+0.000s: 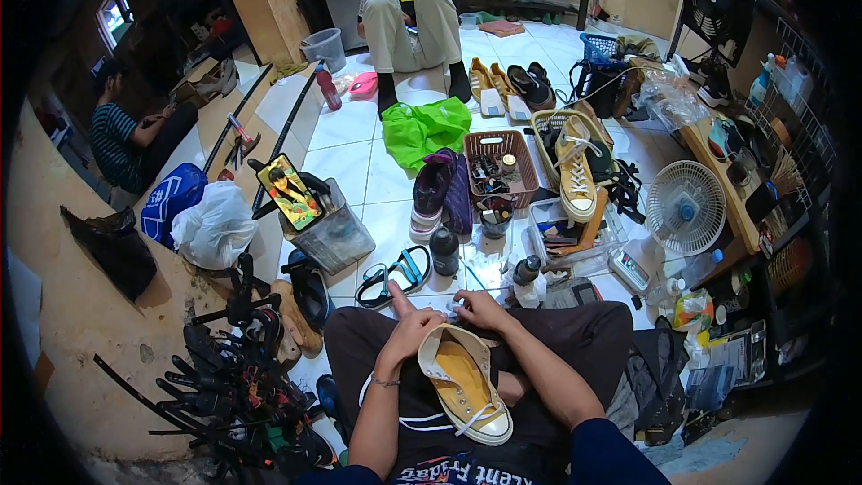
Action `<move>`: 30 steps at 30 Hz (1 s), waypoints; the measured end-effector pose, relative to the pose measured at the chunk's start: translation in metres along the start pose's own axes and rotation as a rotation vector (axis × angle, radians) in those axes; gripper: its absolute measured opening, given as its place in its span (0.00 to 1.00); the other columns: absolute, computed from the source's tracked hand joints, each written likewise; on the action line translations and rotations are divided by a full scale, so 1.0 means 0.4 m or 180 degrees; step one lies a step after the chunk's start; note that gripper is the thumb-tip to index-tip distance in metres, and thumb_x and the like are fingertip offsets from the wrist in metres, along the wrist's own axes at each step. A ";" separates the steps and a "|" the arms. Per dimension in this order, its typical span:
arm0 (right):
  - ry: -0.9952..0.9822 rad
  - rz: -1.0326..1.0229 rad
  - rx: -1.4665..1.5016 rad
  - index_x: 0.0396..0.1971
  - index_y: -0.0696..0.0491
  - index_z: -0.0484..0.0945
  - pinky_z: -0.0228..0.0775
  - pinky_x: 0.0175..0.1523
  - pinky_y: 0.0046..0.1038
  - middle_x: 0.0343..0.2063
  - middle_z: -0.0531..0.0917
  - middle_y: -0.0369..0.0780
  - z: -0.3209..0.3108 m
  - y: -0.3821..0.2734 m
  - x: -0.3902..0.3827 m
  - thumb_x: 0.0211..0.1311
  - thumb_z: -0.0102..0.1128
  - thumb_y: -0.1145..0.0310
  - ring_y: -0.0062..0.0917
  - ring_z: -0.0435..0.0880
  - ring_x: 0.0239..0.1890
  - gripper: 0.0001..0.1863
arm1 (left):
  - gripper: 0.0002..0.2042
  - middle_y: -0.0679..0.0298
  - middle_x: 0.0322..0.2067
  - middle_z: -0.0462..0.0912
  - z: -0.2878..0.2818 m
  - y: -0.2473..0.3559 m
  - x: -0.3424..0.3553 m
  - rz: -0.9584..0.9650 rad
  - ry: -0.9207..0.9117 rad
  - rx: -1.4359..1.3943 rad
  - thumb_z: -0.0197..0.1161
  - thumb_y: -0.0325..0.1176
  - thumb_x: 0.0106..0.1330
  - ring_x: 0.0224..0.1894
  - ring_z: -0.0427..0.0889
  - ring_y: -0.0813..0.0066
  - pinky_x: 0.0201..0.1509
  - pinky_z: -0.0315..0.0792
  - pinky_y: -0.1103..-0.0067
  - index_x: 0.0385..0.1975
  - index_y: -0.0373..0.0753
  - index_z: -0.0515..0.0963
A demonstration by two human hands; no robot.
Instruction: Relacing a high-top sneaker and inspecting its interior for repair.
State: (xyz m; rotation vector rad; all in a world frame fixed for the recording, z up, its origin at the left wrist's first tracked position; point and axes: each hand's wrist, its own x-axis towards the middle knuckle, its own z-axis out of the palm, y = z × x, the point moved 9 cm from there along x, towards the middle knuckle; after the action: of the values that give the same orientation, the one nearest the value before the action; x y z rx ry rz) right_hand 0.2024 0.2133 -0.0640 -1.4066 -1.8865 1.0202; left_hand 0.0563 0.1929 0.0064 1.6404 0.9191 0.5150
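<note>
My left hand (413, 328) and my right hand (480, 310) are close together above my lap, fingers curled around a small pale item (452, 311) that I cannot make out clearly. Just behind them a cream high-top canvas shoe (478, 422) with a yellow insole lies in my lap, toe toward me, white laces loose. Beyond my hands are teal-strapped sandals (406, 265) and a dark bottle (444, 251) on the tiles.
A phone (289, 192) leans on a grey bin, left. A brown basket (500, 148), shoe (576, 171) and white fan (685, 207) stand ahead and right. Black gear (224, 377) crowds my left. A person (404, 27) sits opposite, another (126, 135) at left.
</note>
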 end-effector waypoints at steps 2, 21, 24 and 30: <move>0.0024 -0.0047 -0.0067 0.42 0.58 0.78 0.74 0.35 0.34 0.23 0.84 0.46 -0.001 -0.004 0.001 0.62 0.62 0.65 0.36 0.84 0.26 0.14 | 0.15 0.58 0.35 0.84 0.000 -0.002 0.001 0.0035 -0.0007 0.0080 0.53 0.36 0.72 0.37 0.81 0.72 0.44 0.73 0.78 0.38 0.28 0.80; 0.0266 0.0279 0.0672 0.46 0.59 0.76 0.72 0.29 0.26 0.25 0.86 0.41 -0.111 -0.097 0.002 0.66 0.61 0.63 0.20 0.81 0.21 0.16 | 0.15 0.57 0.34 0.84 -0.004 -0.008 0.007 0.0092 -0.0058 0.0135 0.55 0.37 0.70 0.37 0.82 0.70 0.44 0.73 0.77 0.38 0.28 0.80; 0.1201 -0.0146 0.1349 0.61 0.54 0.64 0.71 0.29 0.22 0.25 0.86 0.39 -0.346 -0.261 -0.002 0.67 0.60 0.68 0.16 0.81 0.23 0.25 | 0.15 0.57 0.33 0.84 -0.001 -0.001 0.003 0.0112 -0.0086 0.0092 0.55 0.38 0.70 0.36 0.81 0.70 0.44 0.73 0.77 0.37 0.29 0.80; 0.2553 -0.2515 0.0934 0.73 0.48 0.41 0.71 0.27 0.18 0.29 0.85 0.43 -0.859 -0.866 -0.164 0.67 0.60 0.73 0.18 0.82 0.24 0.43 | 0.16 0.57 0.31 0.83 -0.005 0.037 -0.008 0.0252 0.0132 0.0259 0.55 0.38 0.70 0.34 0.80 0.72 0.42 0.72 0.77 0.34 0.27 0.80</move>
State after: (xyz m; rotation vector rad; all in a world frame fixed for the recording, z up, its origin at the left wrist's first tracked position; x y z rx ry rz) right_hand 0.3151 0.1782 0.4141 -0.6217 -1.3810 0.2454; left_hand 0.0572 0.1907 0.0215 1.7509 0.9187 0.5743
